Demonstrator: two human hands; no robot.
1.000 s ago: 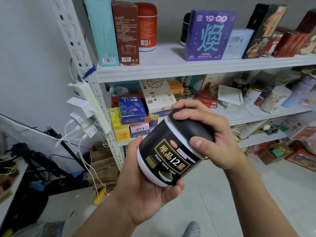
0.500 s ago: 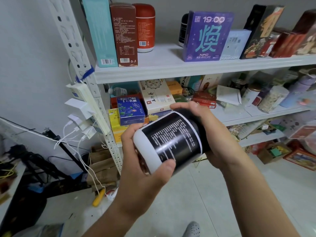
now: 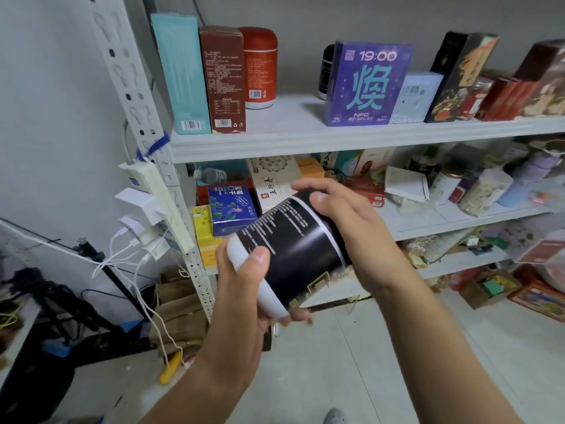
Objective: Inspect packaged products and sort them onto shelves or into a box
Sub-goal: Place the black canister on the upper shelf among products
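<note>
A black jar [image 3: 293, 249] with a white base and fine white print lies tilted between both hands in front of the white shelf unit [image 3: 336, 139]. My left hand [image 3: 244, 298] grips its white bottom end, thumb on the label. Fingers of my right hand [image 3: 345, 228] curl around the black lid end. The printed text side of the jar faces the camera. The top shelf holds a teal box [image 3: 180, 75], a brown box [image 3: 224, 81], a red canister [image 3: 260, 67] and a purple box [image 3: 367, 84].
The middle shelf is crowded with boxes, including a blue one [image 3: 230, 209], and jars. A power strip with white chargers [image 3: 146, 203] hangs on the shelf's left post. Cardboard [image 3: 180, 313] and cables lie on the floor at left. Lower right shelves hold more boxes.
The jar has been rotated in my hands: the yellow-framed front label turned away and the side with fine white text came round. My left thumb moved onto the label.
</note>
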